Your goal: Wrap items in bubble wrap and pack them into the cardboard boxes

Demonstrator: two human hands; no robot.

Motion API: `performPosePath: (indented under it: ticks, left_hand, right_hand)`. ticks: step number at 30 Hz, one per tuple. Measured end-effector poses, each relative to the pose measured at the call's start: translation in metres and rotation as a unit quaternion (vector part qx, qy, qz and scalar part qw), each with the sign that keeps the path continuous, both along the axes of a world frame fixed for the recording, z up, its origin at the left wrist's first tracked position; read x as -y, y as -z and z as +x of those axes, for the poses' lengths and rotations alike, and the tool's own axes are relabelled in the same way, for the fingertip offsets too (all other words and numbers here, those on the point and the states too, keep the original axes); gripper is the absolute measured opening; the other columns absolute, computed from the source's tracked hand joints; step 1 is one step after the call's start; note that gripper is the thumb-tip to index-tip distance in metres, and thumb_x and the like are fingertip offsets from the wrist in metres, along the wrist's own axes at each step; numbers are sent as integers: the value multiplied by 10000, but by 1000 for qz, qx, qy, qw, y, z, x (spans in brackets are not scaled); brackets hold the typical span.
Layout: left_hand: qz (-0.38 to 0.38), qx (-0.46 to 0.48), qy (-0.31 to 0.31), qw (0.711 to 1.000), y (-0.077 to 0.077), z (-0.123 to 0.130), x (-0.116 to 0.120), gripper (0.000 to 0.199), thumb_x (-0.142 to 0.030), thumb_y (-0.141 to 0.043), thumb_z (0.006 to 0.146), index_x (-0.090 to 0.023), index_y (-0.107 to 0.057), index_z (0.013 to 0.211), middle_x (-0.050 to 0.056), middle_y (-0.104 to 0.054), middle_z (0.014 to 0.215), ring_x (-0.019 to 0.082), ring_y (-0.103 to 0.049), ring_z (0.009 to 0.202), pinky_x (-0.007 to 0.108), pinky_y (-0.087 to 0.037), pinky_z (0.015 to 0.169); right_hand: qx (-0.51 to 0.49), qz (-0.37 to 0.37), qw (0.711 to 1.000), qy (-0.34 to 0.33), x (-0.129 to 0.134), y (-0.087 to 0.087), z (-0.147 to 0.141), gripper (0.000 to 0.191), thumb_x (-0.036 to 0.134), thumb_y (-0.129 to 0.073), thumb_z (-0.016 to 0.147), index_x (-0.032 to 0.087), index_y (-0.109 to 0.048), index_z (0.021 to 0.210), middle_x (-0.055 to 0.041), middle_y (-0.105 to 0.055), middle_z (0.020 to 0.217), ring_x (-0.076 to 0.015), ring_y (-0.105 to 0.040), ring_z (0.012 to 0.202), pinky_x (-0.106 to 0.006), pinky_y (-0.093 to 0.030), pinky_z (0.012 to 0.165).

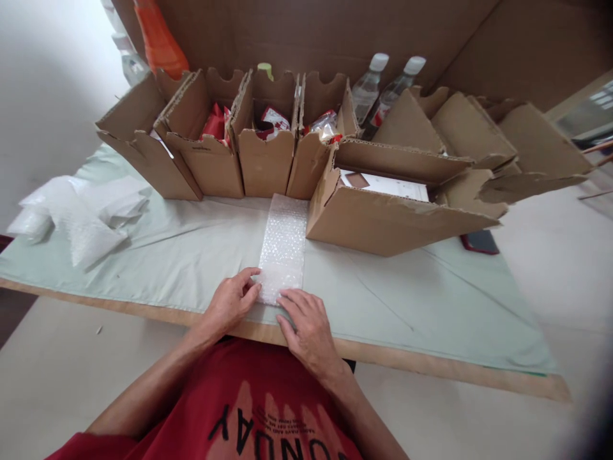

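Note:
A flat strip of clear bubble wrap (283, 246) lies on the pale green cloth, its far end near the cardboard boxes. My left hand (236, 298) touches its left edge near the front corner, with thumb and fingers apart. At the near right corner, the fingertips of my right hand (305, 321) rest on the wrap, the fingers loosely spread and the thumb apart. Neither hand grips anything.
Cardboard boxes (218, 167) holding red and white packets stand behind the wrap. A wider box (383, 220) with a white item is at right. Crumpled bubble wrap (79, 214) lies left. Bottles (366, 89) stand behind. A dark flat object (480, 242) lies at the right edge.

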State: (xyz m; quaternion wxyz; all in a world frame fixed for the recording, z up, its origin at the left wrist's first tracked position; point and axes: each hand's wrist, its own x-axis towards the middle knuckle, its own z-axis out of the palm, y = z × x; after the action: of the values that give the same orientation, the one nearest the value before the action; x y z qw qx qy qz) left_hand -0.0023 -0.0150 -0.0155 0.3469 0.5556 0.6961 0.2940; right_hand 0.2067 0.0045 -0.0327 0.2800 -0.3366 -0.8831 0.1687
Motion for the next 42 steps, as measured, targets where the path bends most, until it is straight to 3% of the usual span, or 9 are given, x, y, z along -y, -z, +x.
performPosePath:
  ticks: [4,8,15,24,31,36,42]
  left_hand:
    - [161,-103,1,982,4,5,16,335,-251,-502,950,-179,-606,1260,85,-676,1063,150,-640,734,262,-522,621]
    - [226,-165,74,957,7,10,23,265,-197,-549,946,-193,-634,1197,108,-668,1111,230,-659,988,356,-576,835]
    - [235,-179,121,948,11,4,16,252,-161,-574,923,-166,-649,1164,126,-665,1105,255,-628,1002,405,-571,862]
    - [211,-190,156,946,11,1,18,352,-236,-628,887,-182,-623,1235,147,-627,1211,298,-609,1089,478,-546,919]
    - [214,-203,156,942,11,1,15,304,-178,-582,913,-167,-629,1214,141,-646,1170,281,-616,1039,455,-566,878]
    - [238,-165,124,949,12,0,10,237,-160,-561,932,-205,-662,1141,108,-677,1124,236,-655,1025,394,-581,877]
    - [227,-162,149,949,10,-4,7,297,-206,-645,863,-191,-663,1159,121,-690,1141,265,-670,1013,427,-585,866]
  right_hand:
    - [3,5,1000,-14,-3,0,4,230,143,-556,978,182,-625,1194,-98,-709,1237,-264,-618,1162,-421,-467,945]
    - [-6,14,1000,-8,-7,0,3,213,123,-549,984,186,-644,1163,-88,-727,1187,-251,-636,1104,-407,-480,922]
    - [-37,27,999,-6,-17,4,-2,162,123,-549,995,191,-666,1083,-65,-750,1092,-233,-648,1018,-389,-490,858]
    - [-65,-30,997,-9,-22,-2,-2,144,126,-536,994,205,-656,1006,-50,-747,1011,-216,-652,965,-374,-489,838]
    - [-41,-10,999,-20,-22,0,-1,138,136,-543,992,200,-664,1007,-68,-743,1070,-231,-638,1007,-378,-480,851]
    - [-50,-47,998,-8,-25,-3,-3,163,167,-504,1016,212,-650,960,-52,-739,973,-210,-646,932,-358,-484,836]
    - [-43,-90,995,-4,-31,-10,-3,168,173,-505,998,228,-641,917,-40,-726,917,-202,-646,886,-342,-496,821]
